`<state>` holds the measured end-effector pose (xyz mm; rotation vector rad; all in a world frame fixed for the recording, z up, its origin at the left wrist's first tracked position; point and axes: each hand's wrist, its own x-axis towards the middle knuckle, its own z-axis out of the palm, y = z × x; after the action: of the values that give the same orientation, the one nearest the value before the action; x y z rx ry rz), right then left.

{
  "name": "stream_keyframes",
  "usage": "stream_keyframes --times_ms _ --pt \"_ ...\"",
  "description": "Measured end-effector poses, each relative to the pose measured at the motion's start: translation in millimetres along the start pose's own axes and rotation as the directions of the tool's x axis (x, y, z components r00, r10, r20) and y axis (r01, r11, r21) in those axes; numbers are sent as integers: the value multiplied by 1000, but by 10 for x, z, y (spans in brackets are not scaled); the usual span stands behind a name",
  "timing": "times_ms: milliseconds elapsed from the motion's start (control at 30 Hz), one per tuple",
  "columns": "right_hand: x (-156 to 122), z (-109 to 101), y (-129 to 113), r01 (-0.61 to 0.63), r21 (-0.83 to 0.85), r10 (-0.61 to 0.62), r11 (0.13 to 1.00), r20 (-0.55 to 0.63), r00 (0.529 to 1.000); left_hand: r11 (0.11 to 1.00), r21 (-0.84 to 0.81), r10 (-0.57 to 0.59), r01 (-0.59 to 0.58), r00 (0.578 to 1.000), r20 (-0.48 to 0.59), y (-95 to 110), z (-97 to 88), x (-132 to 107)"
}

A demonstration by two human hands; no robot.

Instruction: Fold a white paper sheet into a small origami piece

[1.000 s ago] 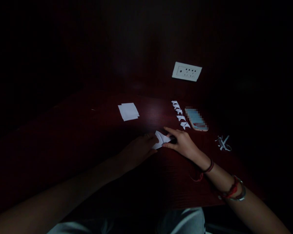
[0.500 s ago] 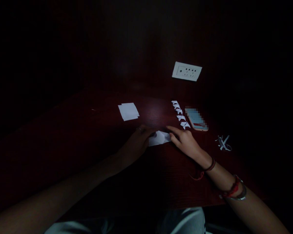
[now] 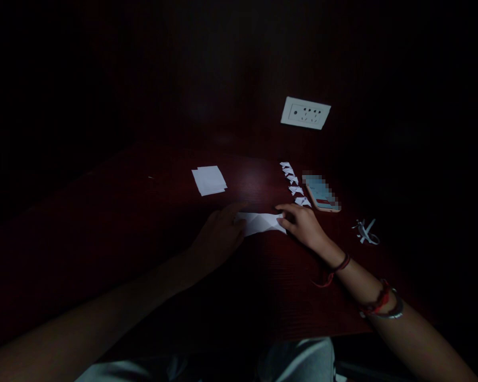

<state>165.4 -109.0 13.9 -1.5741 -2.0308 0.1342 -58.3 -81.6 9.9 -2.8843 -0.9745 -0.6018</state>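
Note:
A strip of white creased paper [image 3: 263,223] lies low over the dark red table, stretched between my two hands. My left hand [image 3: 223,228], in shadow, grips its left end with the thumb in front and the fingers behind. At the other end my right hand [image 3: 302,225] pinches the paper between thumb and forefinger. Beyond the right hand, several small folded white paper figures [image 3: 296,190] stand in a row. A stack of white paper squares [image 3: 210,180] lies past the left hand.
Right of the figures lies a phone [image 3: 322,193] with its screen lit. Farther right is a small heap of paper scraps [image 3: 366,232]. A white socket plate [image 3: 306,113] is on the wall behind. The table's front edge [image 3: 302,338] runs above my knees.
The paper has gone from partly folded up to spread flatter and wider. My hands have moved slightly apart, now holding its two ends.

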Motion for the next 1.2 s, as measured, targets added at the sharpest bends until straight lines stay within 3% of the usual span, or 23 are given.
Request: stream_keyframes --times_ms 100,200,367,567,733,900,967,1100,1200 --pt "-32 -37 -46 181 -62 -178 982 51 983 1000 5 5 -6 999 53 -26 40 -9" --pt "-66 -72 -79 300 -38 -287 953 199 937 1000 22 19 -20 999 29 -66 76 -26" --pt "-118 -94 -103 331 -77 -296 940 295 909 996 75 40 -45 997 68 -73 57 -38" --pt "-161 -97 -193 344 -117 -281 932 368 886 997 47 -64 61 996 66 -38 108 -38" --pt "-154 -64 -225 231 23 -225 973 323 919 992 12 -122 122 988 91 -34 169 -22" --pt "-79 -96 -212 -2 242 -58 970 241 969 985 -1 -174 174 984 -49 -24 108 12" --pt "-42 -114 -187 -88 338 3 937 245 970 980 -14 -198 198 979 -50 -45 120 37" --pt "36 -82 -120 -218 511 121 831 215 969 985 -152 -88 83 996 -32 -121 251 123" --pt "70 1 -100 -212 525 134 824 183 974 976 -216 13 -26 998 -61 -132 303 183"
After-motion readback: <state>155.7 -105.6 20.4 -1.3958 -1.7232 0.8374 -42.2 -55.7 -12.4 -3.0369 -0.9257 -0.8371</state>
